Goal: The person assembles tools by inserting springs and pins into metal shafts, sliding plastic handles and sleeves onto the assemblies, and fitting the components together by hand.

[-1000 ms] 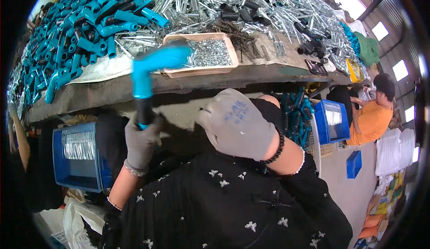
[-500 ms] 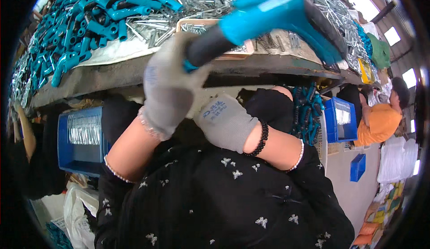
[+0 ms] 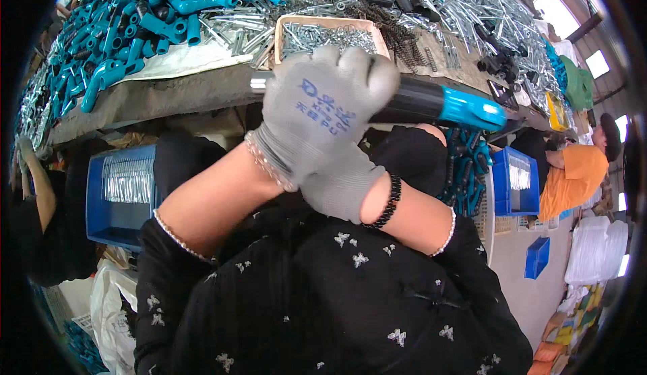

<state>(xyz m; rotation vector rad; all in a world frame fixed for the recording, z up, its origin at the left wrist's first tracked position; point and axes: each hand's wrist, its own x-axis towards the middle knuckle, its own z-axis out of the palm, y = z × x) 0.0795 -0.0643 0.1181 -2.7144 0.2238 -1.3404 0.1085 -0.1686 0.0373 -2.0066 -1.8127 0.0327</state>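
Nearer us than the tray [image 3: 381, 41], our left grip [image 3: 323, 102] is wrapped round the teal-and-black handle [image 3: 414, 102], fingertips hidden. Our right grip [image 3: 342, 185] is partly covered by it; whether it pinches anything, we cannot tell.

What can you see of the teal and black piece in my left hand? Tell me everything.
The teal and black piece is held nearly level in front of the table edge, its right end dipping slightly. A dark, matte-looking barrel leads to a glossy, plastic-looking teal end. The gloved left hand closes over the rest, hiding it. A silvery tip shows left of that hand; whether it belongs is unclear.
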